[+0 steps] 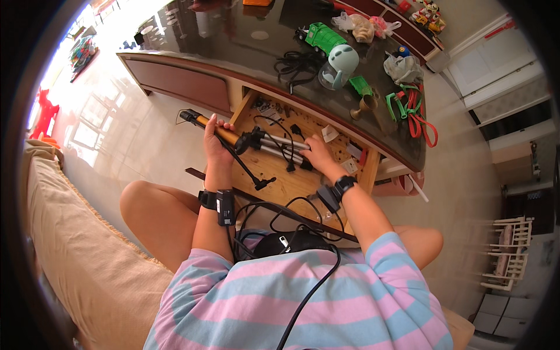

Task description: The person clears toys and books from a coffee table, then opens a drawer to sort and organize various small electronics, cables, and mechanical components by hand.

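Observation:
My left hand holds an orange-and-black tube with a black hose dangling from it, which looks like a small hand pump, over the left edge of an open wooden drawer. My right hand is closed around the silver legs of a small folding tripod above the drawer. The tripod's black head lies against the tube's near end. Black cables with plugs hang or lie beside the tripod legs. Paper slips and small loose bits are scattered on the drawer's bottom.
On the dark tabletop stand a green toy truck, a pale-blue-lidded bottle, a brass cup, coiled black cable and red-and-green straps. A cloth-covered sofa is at left. Black cables loop between my wrists.

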`<state>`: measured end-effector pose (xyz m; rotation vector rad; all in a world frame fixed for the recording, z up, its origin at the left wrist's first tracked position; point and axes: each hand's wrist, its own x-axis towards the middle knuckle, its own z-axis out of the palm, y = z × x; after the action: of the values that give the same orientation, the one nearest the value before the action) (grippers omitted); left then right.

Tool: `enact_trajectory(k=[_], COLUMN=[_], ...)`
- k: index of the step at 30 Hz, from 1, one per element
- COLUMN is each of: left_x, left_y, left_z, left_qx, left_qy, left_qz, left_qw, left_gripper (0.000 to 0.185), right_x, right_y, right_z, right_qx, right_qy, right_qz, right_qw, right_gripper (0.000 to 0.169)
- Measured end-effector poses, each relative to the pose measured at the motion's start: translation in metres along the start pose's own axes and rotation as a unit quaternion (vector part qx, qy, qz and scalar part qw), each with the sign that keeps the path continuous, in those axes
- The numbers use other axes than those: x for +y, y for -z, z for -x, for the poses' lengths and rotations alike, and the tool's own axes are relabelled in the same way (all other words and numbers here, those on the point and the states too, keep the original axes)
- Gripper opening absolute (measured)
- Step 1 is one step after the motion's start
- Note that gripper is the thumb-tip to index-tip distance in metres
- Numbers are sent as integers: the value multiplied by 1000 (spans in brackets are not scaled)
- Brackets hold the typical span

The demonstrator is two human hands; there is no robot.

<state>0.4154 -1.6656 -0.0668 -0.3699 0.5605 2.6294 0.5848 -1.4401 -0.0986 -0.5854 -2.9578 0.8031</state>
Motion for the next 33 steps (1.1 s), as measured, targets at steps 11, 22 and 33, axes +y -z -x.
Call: enact_trajectory(k=[11, 22, 33], left_x=[-54, -80, -82], left_y=[-15, -24, -46], left_z=[34, 71, 83], left_qx=[-71, -198, -243], left_qy=[144, 265, 69], left_qz=[-256, -269, -306], left_qw=[953, 904, 918], left_gripper=[32, 45, 43], right_x=[-21, -17, -48], right_y=[5, 20, 64], right_z=[68, 89, 96], right_qx=[-116, -222, 38], right_qy=[-223, -148, -25], right_qz=[-768, -824, -817], right_qw=[589, 500, 575], right_gripper=[29, 32, 43])
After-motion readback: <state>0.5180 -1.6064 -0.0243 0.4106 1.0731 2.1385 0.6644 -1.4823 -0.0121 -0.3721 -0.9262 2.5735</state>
